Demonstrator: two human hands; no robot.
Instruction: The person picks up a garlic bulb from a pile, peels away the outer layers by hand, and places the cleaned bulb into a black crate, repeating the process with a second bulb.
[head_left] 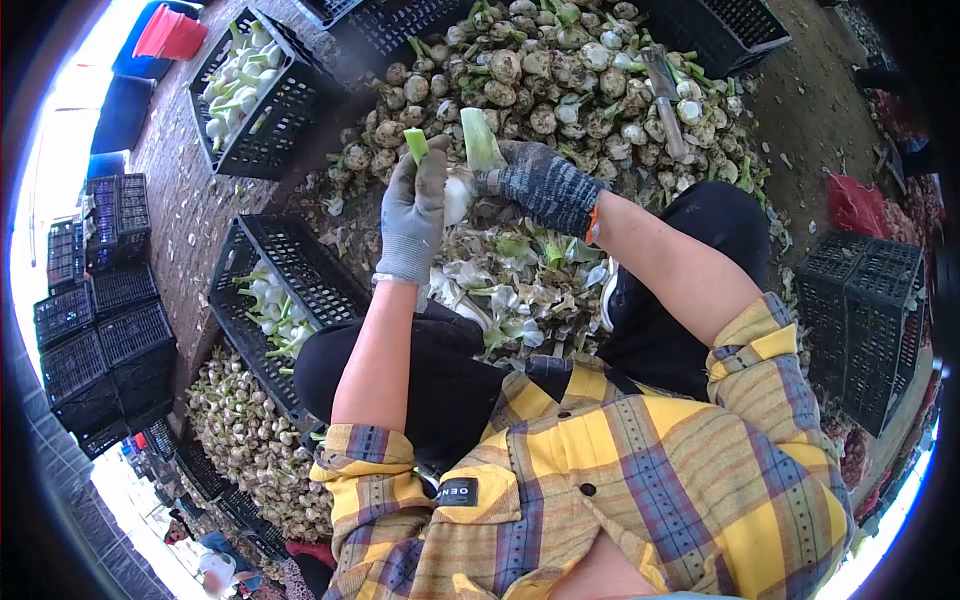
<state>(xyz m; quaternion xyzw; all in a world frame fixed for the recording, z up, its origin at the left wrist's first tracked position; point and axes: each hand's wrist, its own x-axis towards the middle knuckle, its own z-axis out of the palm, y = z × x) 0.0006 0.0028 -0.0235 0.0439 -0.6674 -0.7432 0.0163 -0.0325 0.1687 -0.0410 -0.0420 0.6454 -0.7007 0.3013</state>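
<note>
My left hand (412, 215), in a grey-white glove, is closed round a garlic bulb (457, 200) whose cut green stem sticks up above the fingers. My right hand (540, 185), in a dark patterned knit glove, touches the bulb's right side and is closed on a pale green leafy peel (480, 138). Behind both hands lies a big heap of dirt-covered garlic bulbs (540, 75). Loose peels and leaves (520, 285) cover the ground between my legs. A tool with a wooden handle (670, 125) rests on the heap.
Black crates (290, 140) (320, 270) with cleaned bulbs stand at the left, near a second heap (245, 430). Stacked crates (110, 350) are farther left, others (860, 320) at the right. A red bucket (170, 35) is at the upper left. A person (218, 565) is at the lower left.
</note>
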